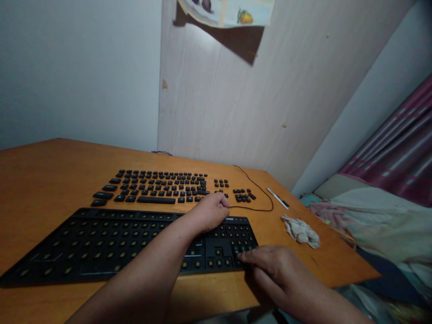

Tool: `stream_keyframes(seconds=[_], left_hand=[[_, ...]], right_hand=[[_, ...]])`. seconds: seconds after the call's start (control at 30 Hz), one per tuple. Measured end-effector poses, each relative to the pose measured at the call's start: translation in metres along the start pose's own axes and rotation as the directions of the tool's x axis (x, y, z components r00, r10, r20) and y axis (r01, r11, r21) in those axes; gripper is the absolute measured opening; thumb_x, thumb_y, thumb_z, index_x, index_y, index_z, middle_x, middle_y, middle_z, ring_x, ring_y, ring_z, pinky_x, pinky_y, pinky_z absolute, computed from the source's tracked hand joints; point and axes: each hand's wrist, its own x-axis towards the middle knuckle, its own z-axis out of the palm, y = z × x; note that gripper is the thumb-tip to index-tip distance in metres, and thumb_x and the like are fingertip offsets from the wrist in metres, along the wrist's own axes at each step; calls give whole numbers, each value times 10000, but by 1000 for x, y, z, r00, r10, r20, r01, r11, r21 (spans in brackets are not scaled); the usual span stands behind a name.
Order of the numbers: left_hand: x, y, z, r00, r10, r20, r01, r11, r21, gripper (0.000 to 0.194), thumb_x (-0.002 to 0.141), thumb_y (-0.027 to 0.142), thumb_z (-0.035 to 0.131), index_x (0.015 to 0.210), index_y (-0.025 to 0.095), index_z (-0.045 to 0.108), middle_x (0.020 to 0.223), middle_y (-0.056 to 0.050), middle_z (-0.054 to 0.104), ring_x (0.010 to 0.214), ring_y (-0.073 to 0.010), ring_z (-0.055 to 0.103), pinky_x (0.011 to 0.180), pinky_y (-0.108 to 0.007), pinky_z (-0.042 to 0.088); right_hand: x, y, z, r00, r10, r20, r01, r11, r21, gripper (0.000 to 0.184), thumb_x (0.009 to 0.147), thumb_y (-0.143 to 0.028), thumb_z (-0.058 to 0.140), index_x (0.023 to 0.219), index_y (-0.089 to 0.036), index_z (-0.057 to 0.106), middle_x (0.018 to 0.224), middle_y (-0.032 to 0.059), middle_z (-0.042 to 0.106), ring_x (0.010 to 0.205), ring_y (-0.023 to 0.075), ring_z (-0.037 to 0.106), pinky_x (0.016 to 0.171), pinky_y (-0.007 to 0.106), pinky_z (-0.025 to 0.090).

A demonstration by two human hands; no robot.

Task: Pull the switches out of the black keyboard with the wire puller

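A black keyboard [135, 243] lies at the table's front with most of its keycaps off, so the pale switch stems show. My left hand [213, 209] reaches across it to the back edge, near the number pad. Its fingers are curled, and whatever they may hold is hidden. With fingers pressed together, my right hand [275, 267] rests at the lower number pad, its index fingertip on a small black keycap there. A few keycaps [245, 248] seem seated beside that fingertip. Loose keycaps [162, 186] are laid out in rows behind the keyboard, including a long space bar [156, 200].
A thin black cable [272, 202] curves over the table [43, 175] at the right. Near it are a crumpled whitish cloth [300, 230] and a slim white-and-black tool [277, 198]. The wall [216, 99] stands behind; bedding [374, 220] lies beyond the right edge.
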Motion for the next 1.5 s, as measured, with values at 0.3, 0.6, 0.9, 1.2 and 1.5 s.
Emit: stream_keyframes(seconds=[0.3,0.6,0.9,1.2,1.5], left_hand=[[-3,5,-4,999,-29,16,30,999,-27,146,727,208,536,839,165,618,704,6,564,642,-130,500,539,-226,333],[-2,5,-6,999,-15,50,16,1000,-23,121,748,216,529,827,162,602,698,12,549,643,-120,483,558,-217,339],[-4,8,-8,997,-37,63,41,997,-65,97,772,249,556,813,167,588,714,11,549,668,-128,488,588,-221,362],[-4,7,-8,997,-38,74,44,995,-89,104,783,263,566,805,162,579,712,19,537,654,-118,467,595,-220,360],[-4,10,-8,996,-45,72,49,997,-63,105,784,269,557,801,170,590,715,11,557,668,-127,493,603,-223,371]], right_hand=[[41,55,-26,922,231,-311,-184,968,173,269,900,-310,482,1029,-192,687,907,46,729,829,193,663,733,289,497],[118,111,-36,917,309,-252,-320,947,-6,212,808,-233,545,901,-205,734,765,15,716,692,157,608,608,239,396],[133,129,-4,903,363,-230,-380,924,-31,211,802,-227,577,926,-224,747,890,31,738,796,168,626,659,232,387],[125,124,-4,904,370,-214,-395,915,-85,276,833,-251,546,1035,-266,733,956,23,738,868,185,640,693,248,394],[126,122,-1,919,337,-203,-365,923,-123,262,829,-249,556,1015,-278,738,1024,21,731,943,203,629,743,263,402]])
